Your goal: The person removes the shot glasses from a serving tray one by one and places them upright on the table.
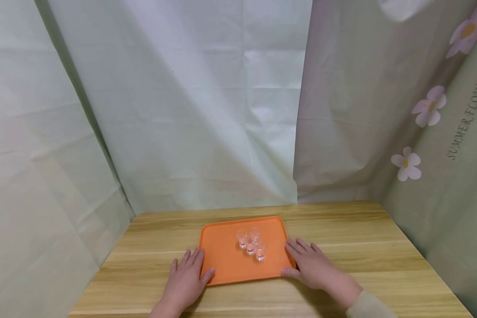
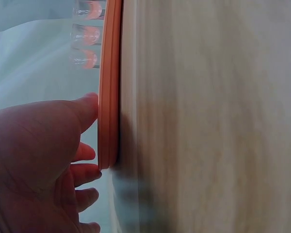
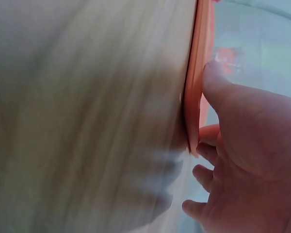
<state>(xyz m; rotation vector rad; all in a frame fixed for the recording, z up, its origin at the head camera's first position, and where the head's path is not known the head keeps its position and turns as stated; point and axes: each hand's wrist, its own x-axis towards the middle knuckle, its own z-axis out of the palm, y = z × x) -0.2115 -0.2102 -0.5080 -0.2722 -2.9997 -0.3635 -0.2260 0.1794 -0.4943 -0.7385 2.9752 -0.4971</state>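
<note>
An orange rectangular tray (image 1: 226,265) lies on the wooden table, turned slightly. Several small clear shot glasses (image 1: 250,248) stand upright in a cluster on it, right of its middle. At the tray's left side is my left hand (image 1: 184,282), fingers extended along the edge and thumb at the near left corner. My right hand (image 1: 314,267) is at the opposite side, its fingertips over the right rim and its thumb by the near right corner. In the left wrist view, the thumb (image 2: 89,106) touches the tray's rim. The right thumb (image 3: 214,80) overlaps the rim in the right wrist view.
The wooden table (image 1: 353,238) extends to both sides of the tray. Pale green curtains (image 1: 206,132) hang behind and beside it, with printed flowers (image 1: 406,164) and lettering on the right.
</note>
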